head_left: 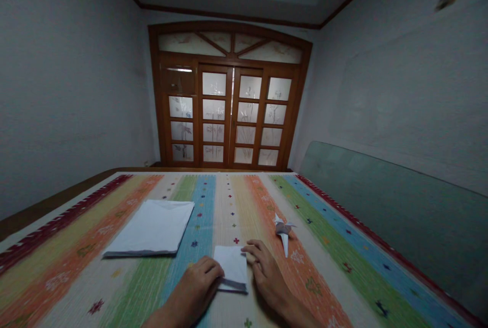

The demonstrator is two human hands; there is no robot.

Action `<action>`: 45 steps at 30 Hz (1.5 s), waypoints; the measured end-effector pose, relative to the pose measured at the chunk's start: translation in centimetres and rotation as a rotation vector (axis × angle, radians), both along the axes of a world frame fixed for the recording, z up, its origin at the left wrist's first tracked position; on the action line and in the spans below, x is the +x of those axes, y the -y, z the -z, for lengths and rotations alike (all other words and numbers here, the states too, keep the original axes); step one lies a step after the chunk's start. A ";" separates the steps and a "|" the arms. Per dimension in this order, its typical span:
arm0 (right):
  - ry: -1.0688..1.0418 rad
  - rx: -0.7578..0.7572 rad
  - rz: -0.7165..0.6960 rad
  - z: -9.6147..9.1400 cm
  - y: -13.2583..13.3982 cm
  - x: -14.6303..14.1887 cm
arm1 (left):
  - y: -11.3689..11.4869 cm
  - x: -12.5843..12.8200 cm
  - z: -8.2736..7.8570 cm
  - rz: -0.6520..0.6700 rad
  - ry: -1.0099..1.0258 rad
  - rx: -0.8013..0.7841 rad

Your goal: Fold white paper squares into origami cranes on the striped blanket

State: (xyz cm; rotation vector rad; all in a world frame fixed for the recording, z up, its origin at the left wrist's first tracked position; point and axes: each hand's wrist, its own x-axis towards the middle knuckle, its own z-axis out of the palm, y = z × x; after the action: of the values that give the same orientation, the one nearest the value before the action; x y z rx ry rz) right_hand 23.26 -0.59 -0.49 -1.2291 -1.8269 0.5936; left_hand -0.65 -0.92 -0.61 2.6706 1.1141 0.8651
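Note:
A small folded white paper (231, 268) lies on the striped cloth between my hands, with a grey-blue layer showing along its near edge. My left hand (196, 287) grips its left side, and the fingers of my right hand (265, 272) press its upper right corner. To the left of my hands lies a larger white paper square or flat stack (150, 227), also with a grey near edge. Right of my right hand stands a small origami bird (284, 231) in white and grey-mauve paper, close to but apart from my fingers.
The multicoloured striped cloth (328, 267) covers the surface under everything, with a dark red border along both sides. Beyond its far edge stand wooden doors with frosted glass panes (231, 114). A green-tinted glass panel (381, 206) leans along the right wall.

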 end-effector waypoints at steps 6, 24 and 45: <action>0.023 0.009 -0.043 0.2 0.1 -0.1 | 0.4 0.0 -0.4 -0.037 0.096 -0.084; 0.110 -0.038 0.045 -0.3 0.3 -0.8 | -0.3 0.4 -1.0 -0.205 0.420 -0.311; 0.027 0.043 -0.063 0.0 0.3 -2.3 | -0.4 1.7 -1.1 -0.184 0.467 -0.319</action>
State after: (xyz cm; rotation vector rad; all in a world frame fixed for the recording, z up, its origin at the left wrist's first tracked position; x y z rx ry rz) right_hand 20.98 -0.89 -0.45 -1.1601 -1.8971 0.5718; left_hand 1.04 -0.52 0.48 1.9962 1.2568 1.1516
